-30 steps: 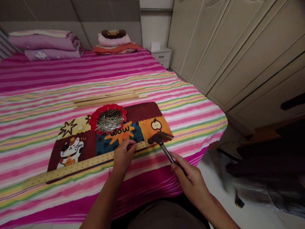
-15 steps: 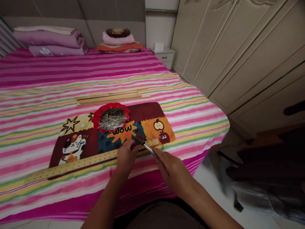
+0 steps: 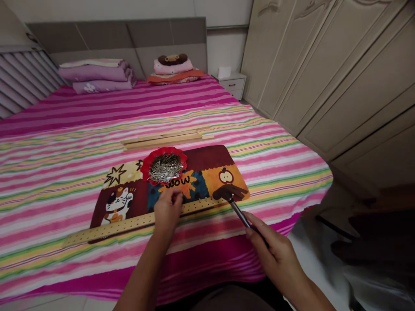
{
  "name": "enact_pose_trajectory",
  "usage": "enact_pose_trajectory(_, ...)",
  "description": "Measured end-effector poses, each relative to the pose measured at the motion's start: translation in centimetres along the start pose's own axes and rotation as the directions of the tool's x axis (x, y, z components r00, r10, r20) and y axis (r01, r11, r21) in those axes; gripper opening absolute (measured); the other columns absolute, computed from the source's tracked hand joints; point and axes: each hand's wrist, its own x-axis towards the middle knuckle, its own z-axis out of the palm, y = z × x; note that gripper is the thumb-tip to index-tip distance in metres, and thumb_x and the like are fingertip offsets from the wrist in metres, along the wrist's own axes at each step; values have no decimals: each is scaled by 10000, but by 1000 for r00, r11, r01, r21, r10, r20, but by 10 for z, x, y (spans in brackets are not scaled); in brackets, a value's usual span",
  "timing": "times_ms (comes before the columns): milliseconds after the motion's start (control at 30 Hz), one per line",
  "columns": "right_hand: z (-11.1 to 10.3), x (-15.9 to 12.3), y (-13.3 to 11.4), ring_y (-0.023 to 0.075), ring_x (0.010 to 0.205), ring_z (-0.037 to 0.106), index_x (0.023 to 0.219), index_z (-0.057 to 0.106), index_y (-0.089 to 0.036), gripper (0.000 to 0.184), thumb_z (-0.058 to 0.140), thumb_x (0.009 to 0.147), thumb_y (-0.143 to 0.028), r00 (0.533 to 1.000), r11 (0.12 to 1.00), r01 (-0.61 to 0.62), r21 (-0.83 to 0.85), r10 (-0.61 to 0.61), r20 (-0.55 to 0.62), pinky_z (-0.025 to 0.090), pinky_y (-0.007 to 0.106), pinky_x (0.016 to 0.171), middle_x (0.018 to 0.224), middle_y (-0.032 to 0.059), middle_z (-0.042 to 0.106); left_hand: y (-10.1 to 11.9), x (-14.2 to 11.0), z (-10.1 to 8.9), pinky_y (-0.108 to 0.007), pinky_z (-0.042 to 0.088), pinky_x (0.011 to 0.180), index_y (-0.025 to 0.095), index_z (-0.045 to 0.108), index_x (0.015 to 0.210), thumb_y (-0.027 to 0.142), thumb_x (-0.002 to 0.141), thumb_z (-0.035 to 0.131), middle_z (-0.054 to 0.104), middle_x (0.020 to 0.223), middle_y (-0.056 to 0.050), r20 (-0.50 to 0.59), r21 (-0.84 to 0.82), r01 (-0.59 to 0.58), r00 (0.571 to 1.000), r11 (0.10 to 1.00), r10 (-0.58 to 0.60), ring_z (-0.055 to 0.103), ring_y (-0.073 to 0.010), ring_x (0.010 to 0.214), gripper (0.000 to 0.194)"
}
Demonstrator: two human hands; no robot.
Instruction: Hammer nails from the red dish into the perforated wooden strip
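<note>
My right hand (image 3: 275, 248) is wrapped round the dark grip of a claw hammer (image 3: 238, 212). Its dark head is over the right end of a long wooden strip (image 3: 129, 223) dotted with small holes. Over the middle of that strip is my left hand (image 3: 168, 209), fingers pinched together; what they hold, if anything, is too small to make out. A few nails (image 3: 205, 200) stick up from the strip to the right of this hand. Beyond, a red scalloped bowl (image 3: 146, 166) full of loose nails (image 3: 166, 167) sits on a patterned mat (image 3: 207, 153).
Several plain wooden strips (image 3: 165, 139) lie behind the bowl on the striped bedspread (image 3: 275, 166). Folded bedding (image 3: 97, 75) is stacked at the headboard. A nightstand (image 3: 233, 84) and wardrobe doors (image 3: 311, 69) stand along the right side.
My right hand has swung the hammer to the right, away from my left hand. My left hand stays over the strip, still pinched. The view has tilted upward and shifted left.
</note>
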Motion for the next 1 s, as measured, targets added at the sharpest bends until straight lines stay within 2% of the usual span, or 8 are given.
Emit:
enact_pose_trajectory(67, -3, -4, 6, 185, 913, 704, 1209, 599, -134, 365, 490, 883, -258, 999, 999, -35, -18, 35, -14, 559, 223, 801, 1017, 82, 734, -2, 18, -12, -275, 438, 753, 192, 662, 854, 277, 754, 550, 631, 847, -35, -112, 90, 12, 994, 996, -1, 573, -164, 768, 173)
enact_pose_trajectory(167, -6, -8, 12, 182, 913, 705, 1197, 610, -137, 369, 496, 876, -278, 997, 997, -70, -45, 69, -32, 560, 204, 775, 1013, 74, 737, -3, 45, -20, -302, 449, 789, 178, 668, 896, 278, 775, 524, 637, 898, -64, -151, 211, 7, 988, 977, 25, 582, -196, 837, 214)
enact_pose_trajectory(267, -6, -10, 13, 181, 912, 705, 1191, 616, -134, 370, 497, 874, -284, 998, 997, -62, -44, 61, -33, 557, 203, 781, 1021, 73, 734, 1, 67, -16, -326, 450, 846, 169, 679, 917, 250, 790, 487, 641, 935, -89, -123, 320, -56, 987, 946, 100, 578, -221, 914, 244)
enact_pose_trajectory(333, -5, -11, 12, 179, 906, 707, 1194, 614, -132, 370, 498, 878, -286, 998, 998, -57, -34, 57, -23, 555, 201, 786, 1017, 71, 736, 6, 77, -11, -333, 441, 885, 167, 680, 950, 235, 797, 464, 638, 985, -104, -61, 396, -86, 991, 914, 119, 566, -232, 976, 274)
enact_pose_trajectory(467, -3, -13, 13, 174, 924, 701, 1208, 604, -138, 369, 495, 886, -281, 998, 998, -55, -21, 55, 4, 548, 195, 797, 1058, 70, 721, 11, 89, -7, -333, 454, 860, 172, 688, 912, 226, 782, 465, 640, 1006, -121, 53, 486, -53, 998, 872, 31, 581, -241, 966, 264)
enact_pose_trajectory(767, -7, -14, 15, 181, 893, 711, 1199, 607, -101, 381, 487, 888, -286, 999, 999, -44, -2, 43, -14, 549, 209, 798, 1025, 91, 731, 17, 105, -5, -364, 451, 717, 144, 645, 645, 155, 654, 562, 664, 748, -159, 105, 460, 14, 992, 888, -71, 618, -301, 797, 84)
enact_pose_trajectory(900, -8, -16, 13, 196, 915, 705, 1191, 613, -102, 378, 486, 890, -292, 999, 999, -46, -1, 46, -22, 537, 244, 835, 1032, 97, 727, 13, 106, -11, -328, 438, 686, 169, 581, 554, 195, 649, 570, 611, 599, -83, 86, 326, 36, 994, 945, -68, 598, -242, 695, 99)
enact_pose_trajectory(1000, -8, -17, 13, 204, 920, 703, 1192, 612, -101, 380, 483, 891, -293, 999, 999, -47, 0, 47, -18, 536, 256, 841, 1040, 100, 724, 6, 101, -20, -272, 433, 628, 170, 584, 640, 285, 680, 536, 606, 631, -34, 49, 176, 53, 997, 983, -63, 563, -166, 627, 131)
